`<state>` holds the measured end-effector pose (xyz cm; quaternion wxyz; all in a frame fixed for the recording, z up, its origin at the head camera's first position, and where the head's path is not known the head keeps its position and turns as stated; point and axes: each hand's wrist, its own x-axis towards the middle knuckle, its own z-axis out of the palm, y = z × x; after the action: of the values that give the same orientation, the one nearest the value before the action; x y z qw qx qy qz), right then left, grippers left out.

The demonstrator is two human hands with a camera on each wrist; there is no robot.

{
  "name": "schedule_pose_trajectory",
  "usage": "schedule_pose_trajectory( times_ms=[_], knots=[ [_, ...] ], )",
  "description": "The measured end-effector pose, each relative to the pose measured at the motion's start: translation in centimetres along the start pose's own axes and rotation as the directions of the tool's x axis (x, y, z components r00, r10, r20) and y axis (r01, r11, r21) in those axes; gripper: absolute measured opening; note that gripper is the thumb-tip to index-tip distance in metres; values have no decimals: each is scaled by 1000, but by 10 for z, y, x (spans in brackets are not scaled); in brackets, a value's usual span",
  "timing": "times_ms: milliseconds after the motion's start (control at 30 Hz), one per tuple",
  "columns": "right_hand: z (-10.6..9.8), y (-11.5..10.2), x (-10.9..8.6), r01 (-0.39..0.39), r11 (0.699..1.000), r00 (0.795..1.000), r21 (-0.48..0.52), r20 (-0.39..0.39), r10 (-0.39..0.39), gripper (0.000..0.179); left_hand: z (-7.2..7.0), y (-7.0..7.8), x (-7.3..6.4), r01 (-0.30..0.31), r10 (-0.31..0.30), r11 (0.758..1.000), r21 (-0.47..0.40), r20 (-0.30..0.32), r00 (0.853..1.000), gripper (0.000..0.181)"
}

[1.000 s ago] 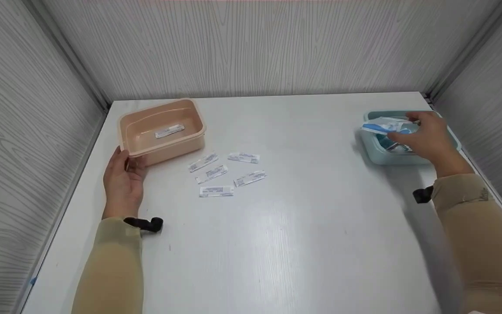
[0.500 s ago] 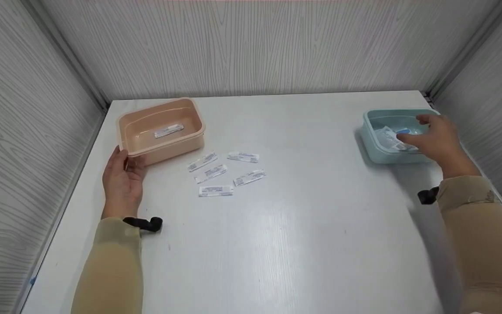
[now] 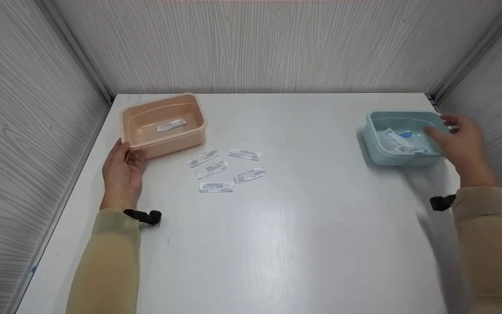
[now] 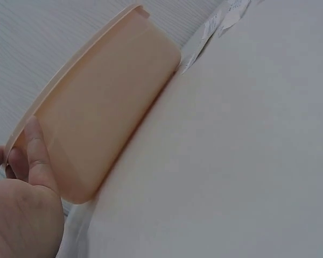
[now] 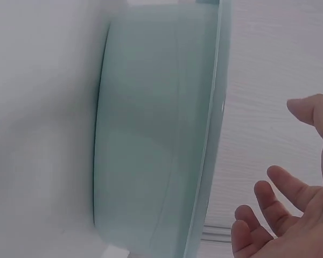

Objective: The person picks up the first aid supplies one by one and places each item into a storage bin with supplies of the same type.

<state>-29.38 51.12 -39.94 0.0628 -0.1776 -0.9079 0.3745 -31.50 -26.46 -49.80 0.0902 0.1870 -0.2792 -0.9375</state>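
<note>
At the back left stands a peach plastic box (image 3: 159, 143) with one white-wrapped adhesive bandage (image 3: 171, 125) inside. My left hand (image 3: 122, 179) grips its near left corner; in the left wrist view, fingers (image 4: 39, 156) lie against the outer wall under the rim. At the back right is a light blue plastic box (image 3: 401, 159). Inside it lie flat clear-and-blue packets (image 3: 397, 140), one printed "Surgical". My right hand (image 3: 466, 141) hovers over that box's right side, holding nothing. In the right wrist view its fingers (image 5: 280, 207) are loosely bent, apart from the rim.
Several more wrapped adhesive bandages (image 3: 216, 187) lie spread on the white table (image 3: 286, 235), just right of and in front of the peach box. Grey wood-grain panels (image 3: 268, 48) enclose the table at the back and both sides.
My right hand has let go of a white-and-blue packet, which now lies in the blue box, and has moved right and away. The left hand keeps its grip on the peach box.
</note>
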Motion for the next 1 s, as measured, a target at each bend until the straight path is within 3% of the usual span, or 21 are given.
schedule_pose_trajectory(
  times_ms=[100,200,300,433,600,700,833,933,1000],
  knots=[
    [-10,9,-2,-110,987,989,119,-81,120,76,1,2,2,5,-5,1000,21,0,1000,48],
    [-18,19,-3,-249,927,953,282,-97,286,71,1,3,3,12,-12,1000,27,-14,1000,42],
    [-22,32,-4,-373,816,900,442,-41,433,79,2,3,5,22,-22,1000,20,-22,1000,38],
    [-20,51,-5,-468,642,847,607,100,523,90,6,4,10,41,-40,999,28,-16,999,40],
    [-11,63,-9,-492,428,825,758,250,506,80,9,4,14,81,-80,995,50,-20,997,48],
    [-9,67,-14,-500,340,822,797,313,475,69,11,2,16,93,-92,993,68,-17,996,51],
    [-11,68,-19,-494,199,806,846,360,470,44,15,-2,19,111,-112,989,93,3,994,57],
    [-12,68,-22,-483,128,805,866,381,455,32,19,-3,21,120,-124,984,131,23,992,60],
    [-14,67,-23,-487,117,805,865,394,443,27,22,-4,21,126,-131,981,148,30,991,61]
  ],
)
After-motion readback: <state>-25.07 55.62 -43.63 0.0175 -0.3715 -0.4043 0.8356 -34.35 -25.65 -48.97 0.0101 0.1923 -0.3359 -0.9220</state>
